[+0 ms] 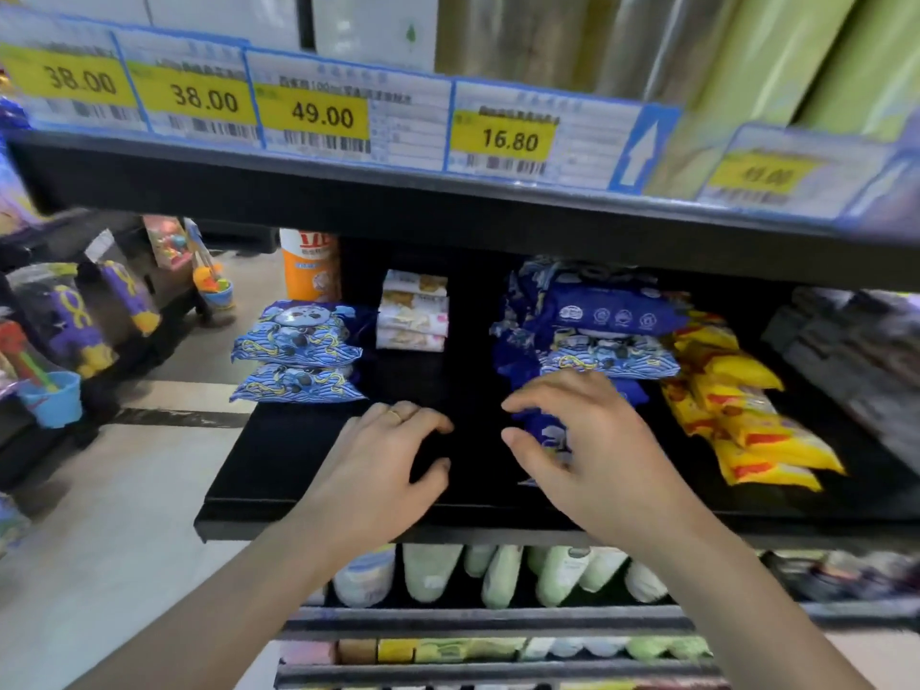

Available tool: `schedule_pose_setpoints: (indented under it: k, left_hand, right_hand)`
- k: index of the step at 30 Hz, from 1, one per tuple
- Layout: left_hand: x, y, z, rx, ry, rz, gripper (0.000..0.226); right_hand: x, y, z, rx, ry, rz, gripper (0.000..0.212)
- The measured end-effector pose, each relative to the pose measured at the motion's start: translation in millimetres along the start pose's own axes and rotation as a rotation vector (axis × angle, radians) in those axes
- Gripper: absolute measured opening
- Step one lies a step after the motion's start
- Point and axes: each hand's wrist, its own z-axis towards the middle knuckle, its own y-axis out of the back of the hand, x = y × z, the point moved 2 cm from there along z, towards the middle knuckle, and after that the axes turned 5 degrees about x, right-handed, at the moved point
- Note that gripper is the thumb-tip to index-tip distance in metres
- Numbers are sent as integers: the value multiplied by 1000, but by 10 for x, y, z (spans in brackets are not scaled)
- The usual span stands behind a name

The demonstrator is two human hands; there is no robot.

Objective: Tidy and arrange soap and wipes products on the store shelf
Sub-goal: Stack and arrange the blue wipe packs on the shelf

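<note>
The right hand (pixel 592 440) curls its fingers (pixel 517 403) loosely over a dark blue pack (pixel 547 433) on the shelf (pixel 308 455); whether it grips is unclear. The left hand (pixel 383 450) hovers empty, fingers relaxed. Tugging could topple the leaning blue pile (pixel 597 331). Two patterned packs (pixel 298 351) sit stacked left, with four pale ones (pixel 413 311) behind.

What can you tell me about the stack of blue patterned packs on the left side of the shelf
The stack of blue patterned packs is two soft, glossy pillow-shaped packs, one lying flat on the other. Each looks like plastic film printed with blue and white waves, yellow swirls and a round cartoon face. The stack rests on the black shelf near its left end, in front of an orange bottle and left of a small pile of white packs. Neither hand touches it; the left hand is nearer the front edge.
</note>
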Motion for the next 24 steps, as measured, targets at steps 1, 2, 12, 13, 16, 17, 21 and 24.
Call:
schedule_pose_setpoints:
  k: [1,2,12,13,16,17,21,24]
  left_hand:
    - [1,-10,4,2,-3,-4,36]
    - [6,-16,4,2,-4,-11,33]
    - [-11,14,-52,11,7,-51,28]
    - [-4,10,-51,16,14,-60,26]
    - [1,-1,-73,0,42,-180,19]
    - [-16,-2,-87,-10,53,-234,17]
    - [-122,31,-125,-39,168,-559,17]
    - [-190,122,-94,17,266,-769,49]
  right_hand:
    - [-82,37,-83,24,-18,-26,32]
    - [-164,72,-160,50,-36,-42,37]
    - [-702,-70,-438,133,-157,8,63]
    - [-710,-89,-429,75,-160,16,59]
    - [-667,-123,-405,-11,-129,-2,51]
    - [-634,-136,-402,-26,-104,-8,49]
    - [-407,-213,-395,-81,-7,77,45]
    - [-191,-287,-374,-121,43,140,44]
